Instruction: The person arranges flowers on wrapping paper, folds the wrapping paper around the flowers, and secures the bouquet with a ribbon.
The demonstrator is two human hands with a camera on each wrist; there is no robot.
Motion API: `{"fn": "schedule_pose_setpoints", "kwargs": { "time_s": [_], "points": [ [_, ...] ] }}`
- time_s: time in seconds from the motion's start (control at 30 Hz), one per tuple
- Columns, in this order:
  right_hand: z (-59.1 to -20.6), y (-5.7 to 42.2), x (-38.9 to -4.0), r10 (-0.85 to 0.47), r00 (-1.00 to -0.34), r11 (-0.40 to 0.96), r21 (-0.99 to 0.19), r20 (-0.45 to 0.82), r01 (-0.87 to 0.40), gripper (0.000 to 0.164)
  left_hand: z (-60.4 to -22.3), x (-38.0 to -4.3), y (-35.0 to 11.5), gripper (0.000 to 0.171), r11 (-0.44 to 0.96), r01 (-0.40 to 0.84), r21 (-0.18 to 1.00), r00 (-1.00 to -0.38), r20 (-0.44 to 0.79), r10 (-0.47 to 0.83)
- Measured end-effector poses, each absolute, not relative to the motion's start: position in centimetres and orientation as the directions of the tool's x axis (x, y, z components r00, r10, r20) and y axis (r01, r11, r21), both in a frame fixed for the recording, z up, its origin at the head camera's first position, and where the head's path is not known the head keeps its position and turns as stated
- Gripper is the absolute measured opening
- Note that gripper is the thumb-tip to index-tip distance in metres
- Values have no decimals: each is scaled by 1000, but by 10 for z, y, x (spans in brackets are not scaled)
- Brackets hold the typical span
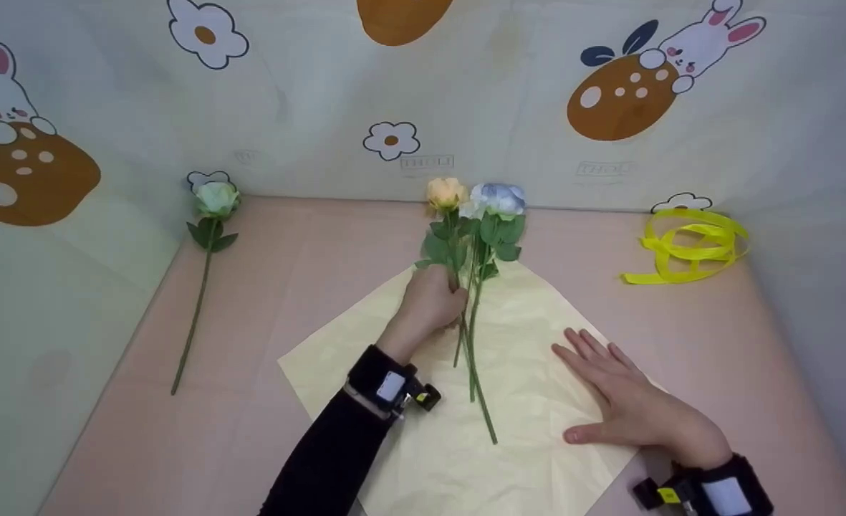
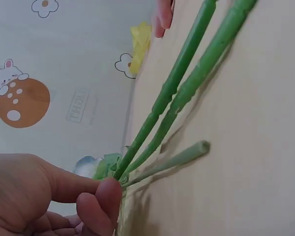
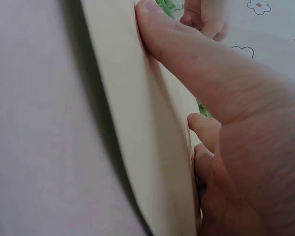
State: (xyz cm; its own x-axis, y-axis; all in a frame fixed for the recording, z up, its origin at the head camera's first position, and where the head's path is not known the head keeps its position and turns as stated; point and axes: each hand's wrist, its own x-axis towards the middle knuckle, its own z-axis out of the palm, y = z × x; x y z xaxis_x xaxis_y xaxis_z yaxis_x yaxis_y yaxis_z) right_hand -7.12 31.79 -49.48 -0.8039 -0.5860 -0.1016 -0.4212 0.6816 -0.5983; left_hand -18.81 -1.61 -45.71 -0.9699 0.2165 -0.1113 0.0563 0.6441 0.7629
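My left hand (image 1: pixel 430 301) pinches green flower stems (image 1: pixel 474 337) below their leaves, over a sheet of pale yellow wrapping paper (image 1: pixel 523 387). At the far end of the stems are a peach rose (image 1: pixel 445 193) and a blue-and-white flower (image 1: pixel 498 199). In the left wrist view, thumb and fingers (image 2: pixel 108 201) meet at the stems, whose lower ends lie free over the paper. My right hand (image 1: pixel 623 401) rests on the paper's right side with fingers spread. Its thumb (image 3: pixel 172 34) lies along the paper in the right wrist view.
A single pale green rose (image 1: pixel 216 199) lies on the pink tabletop (image 1: pixel 265 287) at the left. Coiled yellow ribbon (image 1: pixel 695 247) sits at the back right. A printed cloth backdrop (image 1: pixel 308 93) rises behind the table and along both sides.
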Motion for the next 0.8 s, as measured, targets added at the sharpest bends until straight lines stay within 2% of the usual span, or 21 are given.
{"fn": "schedule_pose_setpoints", "kwargs": {
  "time_s": [0.23, 0.5, 0.63, 0.67, 0.8],
  "points": [
    [-497, 319, -71, -582, -806, 687, -598, -112, -413, 117, -453, -186, -17, 52, 627, 57, 777, -985, -58, 161],
    [-496, 318, -72, -589, -802, 685, -588, -101, -429, 117, -487, -194, -10, 54, 711, 155, 685, -967, -42, 252],
    [-495, 318, -72, -586, -803, 682, -602, -109, -416, 116, -478, -188, -9, 55, 703, 148, 695, -961, -67, 269],
    [-495, 318, -72, -584, -804, 679, -609, -112, -409, 117, -466, -184, -9, 57, 696, 129, 706, -958, -91, 271],
    [-495, 319, -72, -578, -807, 678, -622, -121, -392, 117, -468, -185, -10, 58, 676, 119, 727, -956, -100, 275]
  ]
}}
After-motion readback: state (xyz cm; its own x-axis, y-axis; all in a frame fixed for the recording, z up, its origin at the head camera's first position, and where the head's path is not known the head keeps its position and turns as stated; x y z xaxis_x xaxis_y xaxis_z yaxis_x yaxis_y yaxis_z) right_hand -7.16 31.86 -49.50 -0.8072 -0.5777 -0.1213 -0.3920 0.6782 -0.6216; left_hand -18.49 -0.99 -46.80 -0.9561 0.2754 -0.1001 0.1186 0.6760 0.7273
